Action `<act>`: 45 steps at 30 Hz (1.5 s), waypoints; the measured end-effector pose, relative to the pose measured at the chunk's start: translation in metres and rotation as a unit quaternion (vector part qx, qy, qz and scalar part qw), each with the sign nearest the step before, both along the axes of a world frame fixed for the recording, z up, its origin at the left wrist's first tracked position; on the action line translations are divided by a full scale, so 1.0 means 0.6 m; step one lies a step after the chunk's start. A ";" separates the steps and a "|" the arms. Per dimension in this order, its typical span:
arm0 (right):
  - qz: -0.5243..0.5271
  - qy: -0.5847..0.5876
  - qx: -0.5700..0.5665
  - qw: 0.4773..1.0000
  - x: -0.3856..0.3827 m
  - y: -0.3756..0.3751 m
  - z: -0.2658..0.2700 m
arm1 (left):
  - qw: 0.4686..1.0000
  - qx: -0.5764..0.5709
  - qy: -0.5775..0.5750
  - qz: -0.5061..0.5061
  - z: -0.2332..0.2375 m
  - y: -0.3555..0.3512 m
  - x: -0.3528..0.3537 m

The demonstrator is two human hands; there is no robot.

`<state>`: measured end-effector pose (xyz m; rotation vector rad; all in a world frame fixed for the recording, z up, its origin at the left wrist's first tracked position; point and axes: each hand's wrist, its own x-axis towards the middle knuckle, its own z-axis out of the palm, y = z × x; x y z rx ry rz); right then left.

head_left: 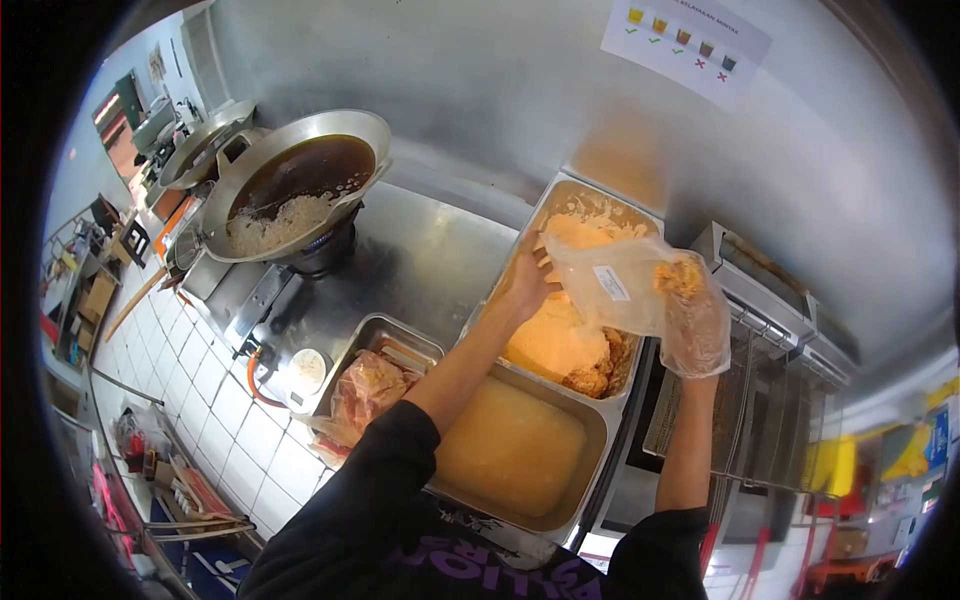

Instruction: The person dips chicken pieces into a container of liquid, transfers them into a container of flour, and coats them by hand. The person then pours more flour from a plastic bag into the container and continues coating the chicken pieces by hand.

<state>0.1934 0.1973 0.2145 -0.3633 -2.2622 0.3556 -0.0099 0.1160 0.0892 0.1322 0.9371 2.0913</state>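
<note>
A clear plastic bag with a white label stretches between my hands above a steel tray of orange flour. My left hand has its fingers curled at the bag's left edge, above the flour. Over my right hand is a clear plastic glove, its finger end caked with an orange crumbly coating. That hand is closed at the bag's right end; the coating and plastic partly hide its fingers. Dark orange coated pieces lie in the tray's near right corner.
Nearer me stands a steel pan of cloudy yellowish liquid. Left of it, a smaller pan holds bagged raw meat. A large wok of bubbling dark oil sits on a burner. A wire rack is at right.
</note>
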 end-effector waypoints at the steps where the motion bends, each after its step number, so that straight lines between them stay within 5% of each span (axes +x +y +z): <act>1: 0.005 0.007 -0.029 1.000 0.002 0.013 -0.003 | 1.000 0.002 0.002 0.003 0.003 -0.004 -0.007; 3: 0.024 0.046 -0.080 0.995 0.007 0.052 -0.028 | 0.995 -0.041 -0.006 0.091 0.006 -0.037 -0.022; 5: 0.043 0.084 -0.127 0.987 0.011 0.103 -0.062 | 0.996 -0.036 0.038 0.071 -0.002 -0.078 -0.036; 8: -0.106 0.081 0.101 0.986 -0.028 0.163 -0.129 | 0.994 -0.030 0.090 0.049 -0.004 -0.152 -0.017; 9: -0.010 0.181 -0.200 0.963 -0.050 0.173 -0.155 | 0.993 -0.048 0.101 0.036 -0.005 -0.178 -0.004; 10: 0.060 0.361 -0.451 0.814 -0.072 0.183 -0.180 | 0.991 -0.068 0.110 0.022 -0.009 -0.205 0.013; 11: 0.052 0.424 -0.529 0.734 -0.100 0.192 -0.201 | 0.990 -0.088 0.108 0.009 -0.011 -0.230 0.030; 12: 0.035 0.414 -0.552 0.723 -0.123 0.201 -0.220 | 0.989 -0.108 0.105 -0.004 -0.017 -0.254 0.048; 18: 0.036 0.216 -0.626 0.749 -0.233 0.216 -0.346 | 0.988 -0.148 0.028 -0.014 -0.049 -0.353 0.121; 28: 0.059 0.014 -0.627 0.777 -0.160 0.259 -0.365 | 0.952 -0.239 0.187 0.028 -0.054 -0.377 0.135; 31: 0.029 -0.059 -0.554 0.830 -0.129 0.239 -0.356 | 0.929 -0.276 0.241 0.041 -0.070 -0.342 0.125; 34: -0.107 -0.300 -0.295 0.901 -0.119 0.127 -0.298 | 0.893 -0.305 0.328 0.040 -0.059 -0.305 0.118; 38: -0.035 -0.334 -0.265 0.904 -0.160 0.010 -0.264 | 0.900 -0.251 0.357 -0.001 -0.067 -0.251 0.132; 40: -0.024 -0.352 -0.245 0.903 -0.189 0.025 -0.282 | 0.859 -0.240 0.452 -0.023 -0.056 -0.227 0.141; 42: -0.048 -0.259 -0.360 0.895 -0.226 0.069 -0.302 | 0.864 -0.237 0.443 -0.046 -0.048 -0.216 0.148; 45: -0.068 -0.220 -0.363 0.903 -0.255 0.105 -0.280 | 0.867 -0.238 0.434 -0.062 -0.037 -0.228 0.143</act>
